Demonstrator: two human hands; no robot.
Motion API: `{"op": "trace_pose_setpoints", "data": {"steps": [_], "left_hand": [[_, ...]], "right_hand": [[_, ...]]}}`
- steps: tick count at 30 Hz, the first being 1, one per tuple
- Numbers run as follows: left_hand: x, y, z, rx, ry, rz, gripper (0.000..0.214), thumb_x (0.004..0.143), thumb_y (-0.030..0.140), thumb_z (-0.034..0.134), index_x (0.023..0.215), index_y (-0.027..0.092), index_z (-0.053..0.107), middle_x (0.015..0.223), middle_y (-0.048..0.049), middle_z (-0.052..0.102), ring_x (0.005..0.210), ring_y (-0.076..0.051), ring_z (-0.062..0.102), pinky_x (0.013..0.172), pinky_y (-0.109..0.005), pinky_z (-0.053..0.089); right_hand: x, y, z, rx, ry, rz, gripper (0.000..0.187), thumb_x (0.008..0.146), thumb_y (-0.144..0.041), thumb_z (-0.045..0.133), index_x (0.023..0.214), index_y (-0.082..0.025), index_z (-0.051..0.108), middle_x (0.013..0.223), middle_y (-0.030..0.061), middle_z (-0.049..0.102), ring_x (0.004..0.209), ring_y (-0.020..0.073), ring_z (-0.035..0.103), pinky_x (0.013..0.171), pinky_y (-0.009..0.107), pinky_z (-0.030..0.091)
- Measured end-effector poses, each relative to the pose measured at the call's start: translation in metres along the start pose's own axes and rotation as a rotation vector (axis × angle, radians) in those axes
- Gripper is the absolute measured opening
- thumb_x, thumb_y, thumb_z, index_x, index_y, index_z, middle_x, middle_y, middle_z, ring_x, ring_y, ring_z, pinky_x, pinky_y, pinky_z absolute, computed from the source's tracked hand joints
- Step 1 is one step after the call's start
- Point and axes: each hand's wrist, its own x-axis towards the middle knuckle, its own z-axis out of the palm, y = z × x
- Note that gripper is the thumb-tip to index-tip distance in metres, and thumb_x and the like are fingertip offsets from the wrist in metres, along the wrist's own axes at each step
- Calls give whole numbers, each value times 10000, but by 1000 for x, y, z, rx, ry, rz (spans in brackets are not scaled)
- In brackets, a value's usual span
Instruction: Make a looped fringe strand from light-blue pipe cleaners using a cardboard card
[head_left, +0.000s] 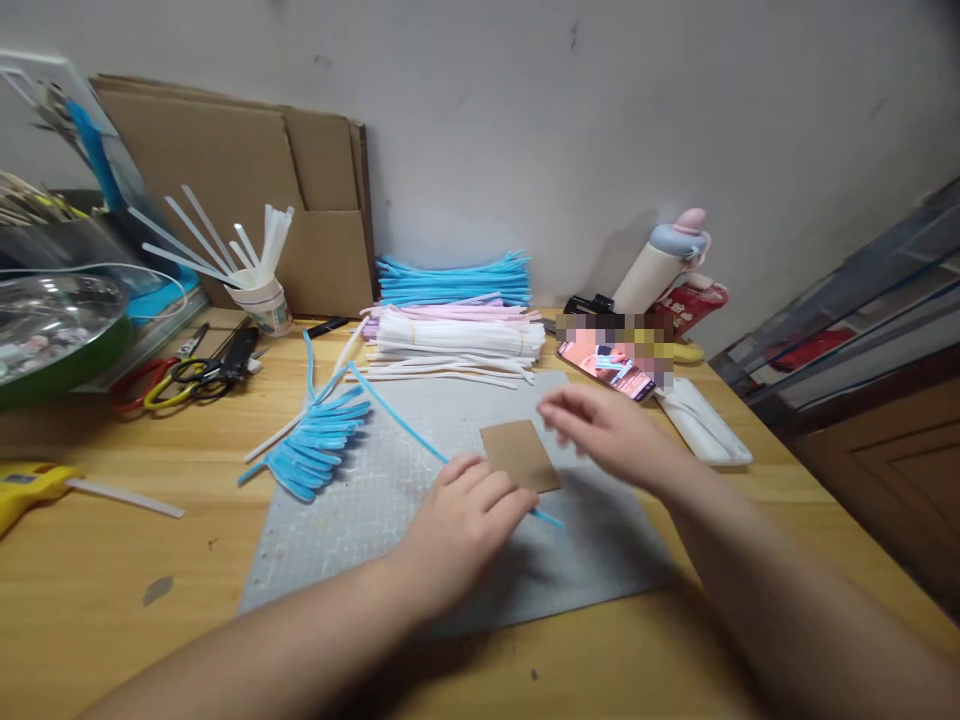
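Observation:
My left hand (476,510) is closed over a long blue pipe cleaner (405,422) above the grey cutting mat. One end sticks out past my fingers at the right, and the other runs up left to a bend. My right hand (592,425) hovers to the right with loosely bent fingers and nothing visible in them. Between the hands lies a small square of brown cardboard (519,455), partly behind my left hand. A looped blue pipe-cleaner piece shaped like a wing (311,450) rests at the mat's left edge.
Bundles of blue (454,280) and white pipe cleaners (457,335) lie at the back of the cutting mat (337,570). Scissors (199,375), a cup of glue sticks (261,300) and a yellow glue gun (34,485) are left. A phone (604,365) and bottle (656,270) stand right.

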Motion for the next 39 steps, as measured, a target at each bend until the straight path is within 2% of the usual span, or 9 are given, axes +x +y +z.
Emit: {"op": "trace_pose_setpoints", "data": {"steps": [3,4,7,10,13,19,25,33,39], "left_hand": [[-5,0,4,-49,40,64,238,925,107,388,1056,182,572,912,-14,667,861,-148,566,974,-353,314],[-6,0,6,-73,38,69,236,923,109,392,1054,186,573,914,-10,670,879,-145,567,995,-354,291],[-9,0,10,-154,7,53,223,910,124,419,1048,204,575,913,3,674,910,-146,569,1009,-359,263],[-10,-2,9,-221,10,9,231,877,119,463,1054,212,579,917,4,674,910,-154,571,1001,-377,263],[-8,-5,4,-257,44,-27,247,859,113,487,1070,204,578,932,-7,675,909,-162,569,1004,-392,259],[-5,-7,3,-276,44,-77,222,867,125,479,1044,206,585,900,-5,671,884,-165,569,994,-404,281],[-5,-6,6,-283,31,-75,223,852,123,485,1035,205,582,894,-3,672,882,-166,567,976,-411,302],[-5,-6,7,-297,26,-89,220,854,125,496,1035,208,588,902,-1,677,889,-161,570,981,-412,305],[-5,-7,8,-301,8,-87,231,842,124,499,1036,210,591,912,-6,679,890,-168,574,983,-412,304]], "right_hand": [[77,13,-1,-118,292,-142,187,842,-253,505,959,-163,620,945,79,660,867,213,598,753,332,451],[104,16,3,-157,332,-217,221,831,-192,487,1004,-154,620,1038,98,645,948,222,586,811,343,444],[177,18,17,-336,273,-387,292,802,-93,464,1042,-127,628,1140,126,609,1101,235,519,952,360,380],[230,12,29,-507,289,-347,377,844,-141,465,1205,-173,568,1319,116,516,1207,268,441,996,429,324],[262,5,38,-648,269,-188,484,869,-188,482,1350,-235,441,1417,108,435,1265,297,390,1006,507,286],[282,8,48,-684,186,-110,247,838,-248,555,1060,-223,662,1128,91,660,1048,274,577,883,385,412],[282,13,41,-669,220,-101,325,911,-280,394,1095,-220,655,1129,91,664,1036,265,591,833,357,440],[276,9,49,-681,133,-187,257,805,-236,548,1044,-198,635,1089,97,664,1001,277,580,845,368,432],[272,7,55,-692,114,-190,302,853,-179,473,1124,-232,596,1145,95,613,972,254,571,790,348,437]]}}
